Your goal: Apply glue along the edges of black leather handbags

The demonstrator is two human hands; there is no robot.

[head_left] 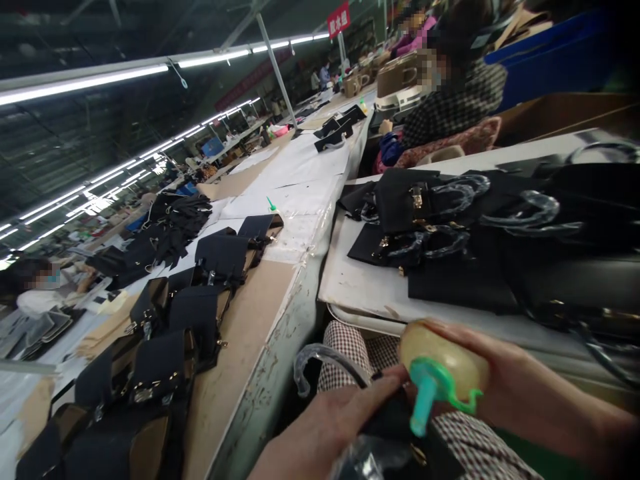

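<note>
In my right hand (525, 387) is a squeeze bottle (470, 363) with yellowish contents, my fingers wrapped round it. Its green nozzle (425, 403) points down over a black handbag (390, 423) in my lap. My left hand (340, 420) is closed on that handbag, close to the bottle. A handle in clear plastic wrap (325, 353) curves up from the bag beyond my left hand. Much of the handbag is hidden by my hands and the bottle.
Several black bags (160, 360) stand in rows on the long table at left. More black bags with wrapped handles (400, 200) lie on the white-topped surface at right. Another green-tipped bottle (273, 208) stands farther along. A seated co-worker (450, 100) is ahead at right.
</note>
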